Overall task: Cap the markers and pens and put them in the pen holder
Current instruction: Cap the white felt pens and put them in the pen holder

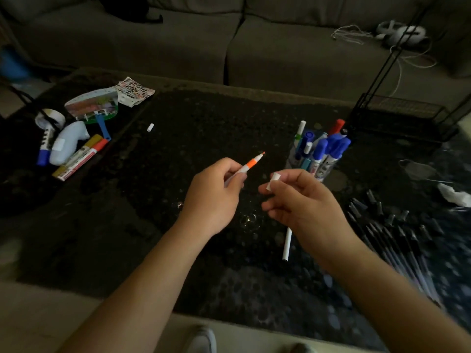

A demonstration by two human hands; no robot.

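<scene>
My left hand (214, 194) grips an uncapped white pen with an orange tip (251, 164), the tip pointing up and right. My right hand (298, 200) pinches a white cap (273, 182) a short way to the right of the pen tip. A white pen (287, 243) lies on the dark table below my right hand. The pen holder (318, 161) stands behind my right hand, packed with several blue, white and red markers. Another white cap (150, 127) lies alone at the table's middle left. Several black pens and caps (397, 230) lie at the right.
At the left lie a yellow marker (76, 155), a red marker (85, 159), a blue-capped marker (44, 149), a white bottle (67, 142), a tape roll and a paper fan. A black wire rack (400, 115) stands back right. A grey sofa runs behind the table.
</scene>
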